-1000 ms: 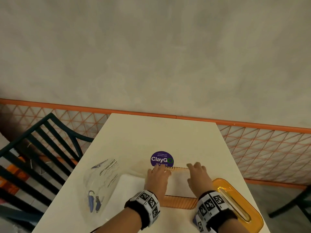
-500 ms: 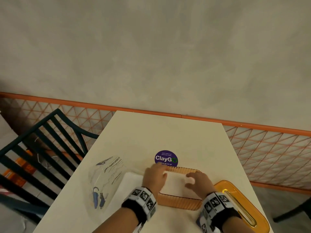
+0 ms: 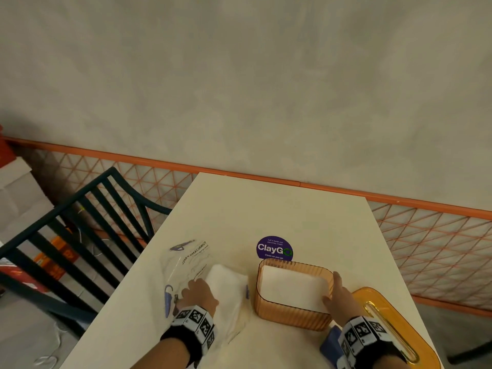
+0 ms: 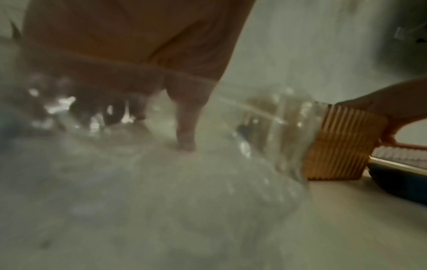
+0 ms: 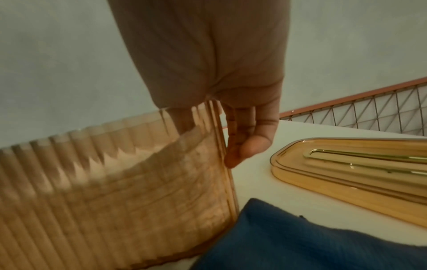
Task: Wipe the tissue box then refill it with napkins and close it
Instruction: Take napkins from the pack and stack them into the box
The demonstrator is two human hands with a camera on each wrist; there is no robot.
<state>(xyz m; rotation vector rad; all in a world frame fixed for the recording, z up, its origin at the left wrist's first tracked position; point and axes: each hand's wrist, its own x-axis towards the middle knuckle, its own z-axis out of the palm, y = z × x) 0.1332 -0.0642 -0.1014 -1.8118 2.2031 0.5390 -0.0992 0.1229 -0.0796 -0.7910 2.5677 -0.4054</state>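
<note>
The amber ribbed tissue box (image 3: 290, 315) stands open on the table with a stack of white napkins (image 3: 291, 287) inside. My right hand (image 3: 332, 291) pinches its right end wall, thumb inside and fingers (image 5: 240, 146) down the outside. Left of the box lies a clear plastic napkin pack (image 3: 186, 262) with white napkins (image 3: 226, 286) in it. My left hand (image 3: 197, 291) grips that pack, fingers curled into the plastic and thumb (image 4: 184, 135) pressed on the napkins; the left wrist view is blurred. The amber lid (image 3: 391, 328) with a gold slot lies flat to the right.
A blue cloth (image 3: 328, 344) lies by the box's near right corner, under my right wrist. A purple round sticker (image 3: 274, 249) is on the table just behind the box. A dark slatted chair (image 3: 80, 222) stands at the left; an orange mesh rail (image 3: 439, 249) runs behind.
Both hands were on the napkins in the box. My left hand has moved left onto the plastic pack, and my right hand has shifted to the box's right end.
</note>
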